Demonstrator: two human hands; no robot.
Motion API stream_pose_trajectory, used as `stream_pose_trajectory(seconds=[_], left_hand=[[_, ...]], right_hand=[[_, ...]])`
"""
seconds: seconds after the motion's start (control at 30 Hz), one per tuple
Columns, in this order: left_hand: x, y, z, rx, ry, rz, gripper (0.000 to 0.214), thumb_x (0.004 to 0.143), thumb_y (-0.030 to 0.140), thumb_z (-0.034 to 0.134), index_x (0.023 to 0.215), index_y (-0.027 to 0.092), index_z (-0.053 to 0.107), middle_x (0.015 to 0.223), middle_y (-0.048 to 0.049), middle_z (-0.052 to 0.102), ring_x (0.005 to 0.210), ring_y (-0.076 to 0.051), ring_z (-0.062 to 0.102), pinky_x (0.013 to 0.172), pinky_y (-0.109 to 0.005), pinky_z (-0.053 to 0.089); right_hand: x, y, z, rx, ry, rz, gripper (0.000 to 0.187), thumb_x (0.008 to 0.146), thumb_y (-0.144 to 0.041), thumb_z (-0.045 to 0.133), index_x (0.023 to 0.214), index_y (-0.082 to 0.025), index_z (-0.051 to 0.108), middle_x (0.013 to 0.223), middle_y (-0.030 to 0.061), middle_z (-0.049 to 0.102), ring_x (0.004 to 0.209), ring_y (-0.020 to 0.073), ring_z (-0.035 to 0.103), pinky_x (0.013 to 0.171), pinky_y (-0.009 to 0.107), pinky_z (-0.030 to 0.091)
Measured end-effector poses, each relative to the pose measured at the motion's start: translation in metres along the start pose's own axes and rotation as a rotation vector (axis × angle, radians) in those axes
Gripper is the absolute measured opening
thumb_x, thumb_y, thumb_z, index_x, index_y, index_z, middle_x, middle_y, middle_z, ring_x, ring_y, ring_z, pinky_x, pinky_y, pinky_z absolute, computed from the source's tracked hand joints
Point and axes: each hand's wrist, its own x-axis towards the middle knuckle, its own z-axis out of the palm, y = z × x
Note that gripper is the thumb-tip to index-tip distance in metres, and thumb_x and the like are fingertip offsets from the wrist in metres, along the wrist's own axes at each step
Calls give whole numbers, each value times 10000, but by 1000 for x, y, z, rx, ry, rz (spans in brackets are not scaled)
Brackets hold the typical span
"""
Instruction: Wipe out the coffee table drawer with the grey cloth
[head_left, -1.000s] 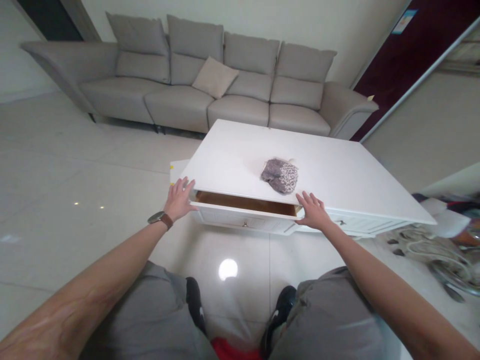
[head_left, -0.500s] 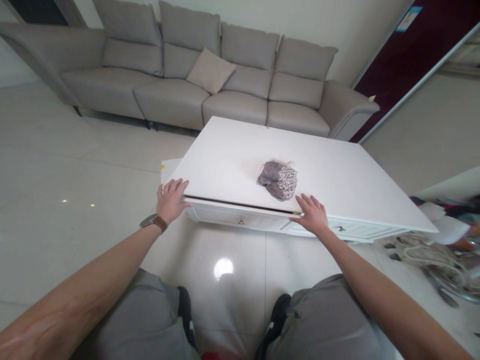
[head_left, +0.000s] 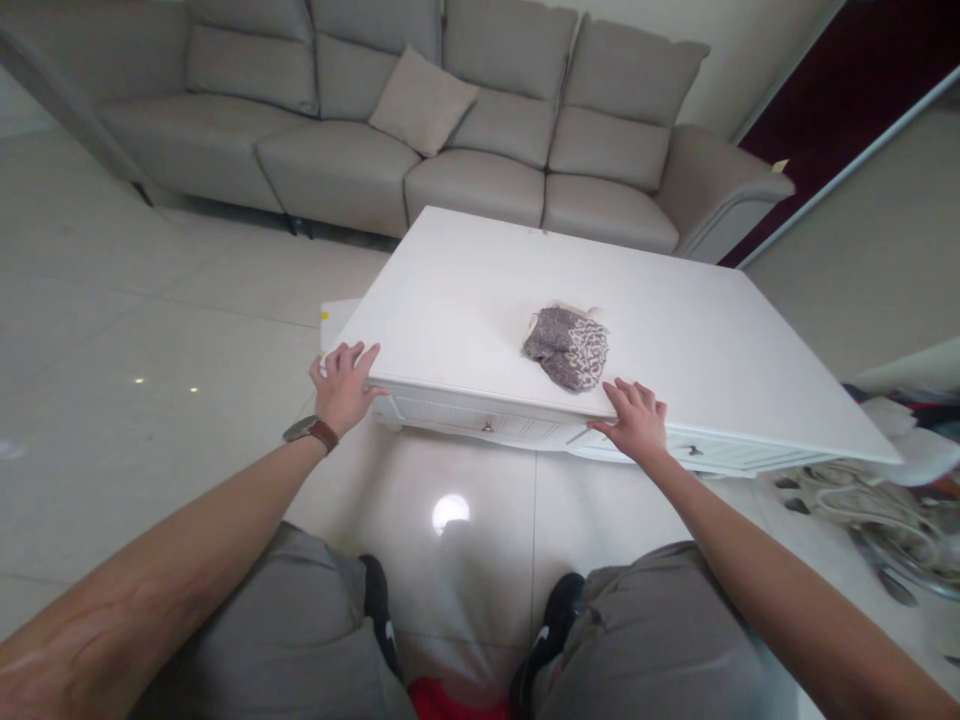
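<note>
My left hand [head_left: 346, 388] rests on the front left corner of a white coffee table [head_left: 465, 290], its fingers spread over the top and its thumb against the drawer front below. My right hand [head_left: 636, 418] lies at the same front edge further right, fingers apart on the top, thumb pressed to the drawer's right end. Between them, the white drawer [head_left: 450, 415] with a small metal knob sits flush under the tabletop. A crumpled grey and white patterned cloth [head_left: 568, 348] lies on the table, just beyond my right fingertips.
A grey sofa [head_left: 337, 180] with a beige cushion [head_left: 424, 100] stands behind the table. Coiled hoses or cables [head_left: 862, 510] and other clutter lie on the floor at right. Something red [head_left: 457, 700] lies between my feet.
The drawer has slid in, and the dark gap under the tabletop has closed. Both hands have moved forward with it, thumbs on its front. The view has tilted down slightly.
</note>
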Motion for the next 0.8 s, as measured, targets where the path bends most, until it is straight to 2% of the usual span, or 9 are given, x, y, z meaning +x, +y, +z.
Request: stream_pose_trajectory(seconds=[0.33, 0.8], left_hand=[[-2, 2, -1, 16, 13, 9, 724, 888, 391, 604, 1554, 244, 360, 1594, -181, 385, 1482, -396, 257, 1180, -630, 136], [0, 6, -4, 33, 32, -20, 626, 898, 367, 590, 1497, 266, 439, 1541, -163, 437, 1400, -401, 333, 1138, -604, 234]], right_hand=[[-1, -6, 1, -2, 20, 26, 778, 898, -585, 553, 1586, -330, 296, 1558, 115, 448, 1382, 434, 310, 1015, 583, 330], [-1, -12, -1, -17, 18, 50, 764, 901, -561, 564, 1577, -314, 307, 1554, 129, 446, 1391, 430, 306, 1022, 573, 330]])
